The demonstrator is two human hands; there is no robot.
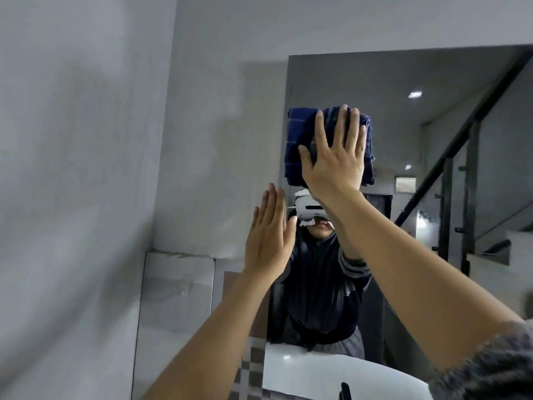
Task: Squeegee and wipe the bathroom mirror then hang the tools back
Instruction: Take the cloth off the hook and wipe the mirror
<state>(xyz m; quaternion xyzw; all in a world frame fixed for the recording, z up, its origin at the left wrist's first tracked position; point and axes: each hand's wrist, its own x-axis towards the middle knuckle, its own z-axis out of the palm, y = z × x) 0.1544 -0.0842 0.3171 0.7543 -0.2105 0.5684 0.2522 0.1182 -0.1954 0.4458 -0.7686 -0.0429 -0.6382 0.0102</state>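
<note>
The bathroom mirror (432,134) hangs on the grey wall, filling the right half of the view. A folded dark blue cloth (300,140) lies flat against its upper left corner. My right hand (334,157) presses the cloth onto the glass with the fingers spread. My left hand (269,235) is raised flat beside the mirror's left edge, lower down, holding nothing. No squeegee is in view. The mirror reflects a person in a dark top with a white headset.
A white washbasin (331,370) sits below the mirror, with a dark tap tip (345,391) at the bottom edge. Pale wall tiles (178,298) stand at lower left. The mirror reflects a black stair railing and ceiling lights.
</note>
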